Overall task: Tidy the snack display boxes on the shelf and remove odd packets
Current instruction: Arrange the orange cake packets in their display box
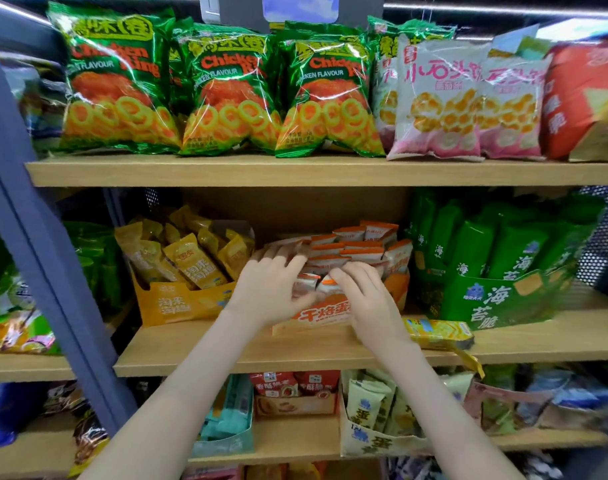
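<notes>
Our orange display box [330,315] sits centred on the middle shelf [261,355], near its front edge, packed with orange-and-white packets [351,245]. Our left hand [271,289] spreads straight fingers over them. Our right hand [364,292] bends onto the front row, and we cannot tell if it grips. A yellow box [177,304] and a green box [496,301] flank it closely. A loose yellow packet [437,334] lies at the lip. The upper shelf [226,171] is close overhead.

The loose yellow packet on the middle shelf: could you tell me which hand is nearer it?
Right. The right hand sits just up and left of the yellow packet, on the orange box; the left hand is further left, on that box's far side.
</notes>
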Available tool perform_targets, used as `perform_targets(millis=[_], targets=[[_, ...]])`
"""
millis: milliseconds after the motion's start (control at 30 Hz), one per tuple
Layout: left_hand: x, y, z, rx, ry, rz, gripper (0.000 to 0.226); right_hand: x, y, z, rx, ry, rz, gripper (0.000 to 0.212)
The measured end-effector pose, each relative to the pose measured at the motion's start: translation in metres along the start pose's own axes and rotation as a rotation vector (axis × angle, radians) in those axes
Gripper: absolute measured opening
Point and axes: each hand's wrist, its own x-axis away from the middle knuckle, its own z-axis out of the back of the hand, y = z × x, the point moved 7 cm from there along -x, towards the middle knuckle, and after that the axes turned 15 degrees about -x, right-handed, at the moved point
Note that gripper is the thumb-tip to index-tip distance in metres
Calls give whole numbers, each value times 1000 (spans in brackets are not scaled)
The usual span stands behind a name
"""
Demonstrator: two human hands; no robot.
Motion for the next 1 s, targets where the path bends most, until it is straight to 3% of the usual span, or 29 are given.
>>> perform_targets(millis=[267,367,500,700,800,1000], targets=[[11,5,3,121,87,2,80,16,-13,23,57,123,130,22],[28,12,15,212,225,-36,74,18,-29,37,39,148,160,17],[62,28,34,395,445,-33,59,25,-52,46,-31,157,132,20],[102,54,43,675,497,-32,54,55,-97,54,-101,214,83,19],[118,65,40,831,404,-23,41,70,-112,53,-211,149,-36,20],[178,106,-14,1069,-312,25,31,131,-105,34,-305,15,-554,26]])
